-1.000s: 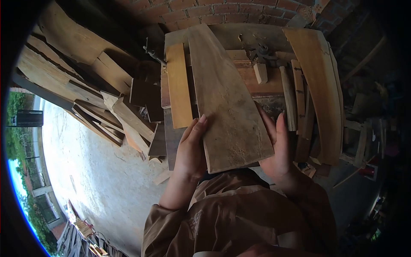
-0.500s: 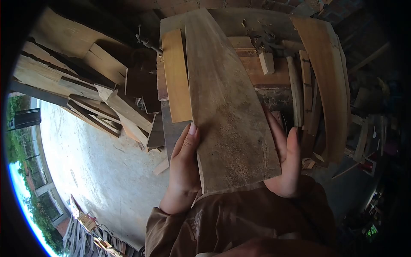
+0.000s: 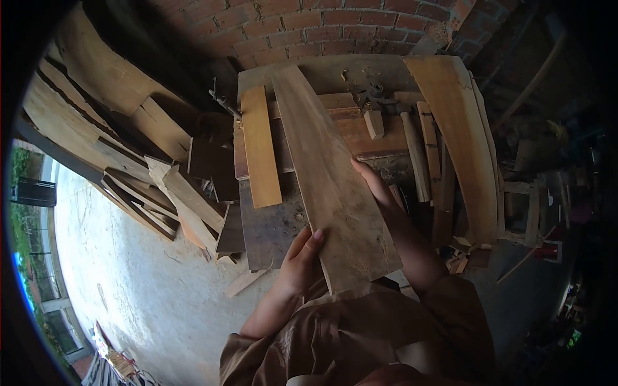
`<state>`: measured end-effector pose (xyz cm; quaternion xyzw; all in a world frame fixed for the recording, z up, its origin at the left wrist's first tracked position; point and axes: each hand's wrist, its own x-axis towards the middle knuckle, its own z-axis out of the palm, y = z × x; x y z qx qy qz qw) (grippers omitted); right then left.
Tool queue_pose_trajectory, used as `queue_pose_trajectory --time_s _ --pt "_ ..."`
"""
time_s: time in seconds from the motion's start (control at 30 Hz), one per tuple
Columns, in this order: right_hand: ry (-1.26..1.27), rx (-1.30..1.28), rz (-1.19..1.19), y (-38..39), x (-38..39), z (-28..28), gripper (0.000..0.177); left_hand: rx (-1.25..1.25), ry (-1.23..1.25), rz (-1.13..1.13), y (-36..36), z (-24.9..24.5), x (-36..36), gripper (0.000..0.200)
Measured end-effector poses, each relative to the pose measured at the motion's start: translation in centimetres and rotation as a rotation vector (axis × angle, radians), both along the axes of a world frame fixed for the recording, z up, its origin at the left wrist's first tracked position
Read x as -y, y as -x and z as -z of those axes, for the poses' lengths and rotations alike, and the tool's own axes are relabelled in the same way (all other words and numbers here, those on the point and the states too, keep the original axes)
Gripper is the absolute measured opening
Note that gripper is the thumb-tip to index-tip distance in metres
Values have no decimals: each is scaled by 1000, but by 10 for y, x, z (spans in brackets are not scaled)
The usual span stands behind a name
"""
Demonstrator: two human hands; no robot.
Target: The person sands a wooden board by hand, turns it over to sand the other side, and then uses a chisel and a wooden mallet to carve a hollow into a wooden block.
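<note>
A long tapered wooden board point(image 3: 335, 174) is held in front of me, its wide end close to my body and its narrow end over the workbench point(image 3: 270, 238). My left hand point(image 3: 302, 257) grips its left edge near the wide end, thumb on top. My right hand point(image 3: 376, 183) is on the right edge about halfway along, most of its fingers hidden beneath the board. To the left of the board, a narrower yellowish plank point(image 3: 261, 148) lies on the bench.
A broad curved board point(image 3: 457, 135) and thin strips point(image 3: 428, 145) lie along the bench's right side. Beside them is a small wood block point(image 3: 373, 125). Stacked offcuts point(image 3: 187, 193) lean at the left above the concrete floor point(image 3: 141, 257). Behind stands a brick wall point(image 3: 309, 26).
My right hand has slid forward along the board's right edge from near the wide end. Most sawdust on the board's near part is gone. The view has tilted up, showing more wall.
</note>
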<state>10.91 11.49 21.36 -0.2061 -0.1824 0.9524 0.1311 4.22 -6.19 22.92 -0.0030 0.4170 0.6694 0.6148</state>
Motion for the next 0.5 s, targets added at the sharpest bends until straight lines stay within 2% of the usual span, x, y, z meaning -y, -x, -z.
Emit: queue_pose_trajectory --time_s 0.07,0.13,0.17,0.2,0.27,0.33,0.43,0.5 --pt "43 155 -92 -8 3 -5 41 -110 37 40 3 -12 2 38" --pt "-72 108 -104 -18 8 4 43 -303 117 364 20 -5 12 46" --pt "-176 75 -119 -24 11 8 45 -350 183 384 24 -4 13 54" --pt "-184 69 -121 -30 16 8 45 -357 177 380 32 5 11 54" --pt "-414 189 -104 -41 28 3 49 -264 243 202 54 31 0 59" --pt "-445 190 -112 -51 37 -11 55 -330 246 -48 69 40 -24 63" --pt "-424 261 -86 -62 47 -27 58 -318 242 -120 70 24 -65 65" --pt "-582 281 -87 -66 50 -28 60 -543 169 -188 69 29 -88 65"
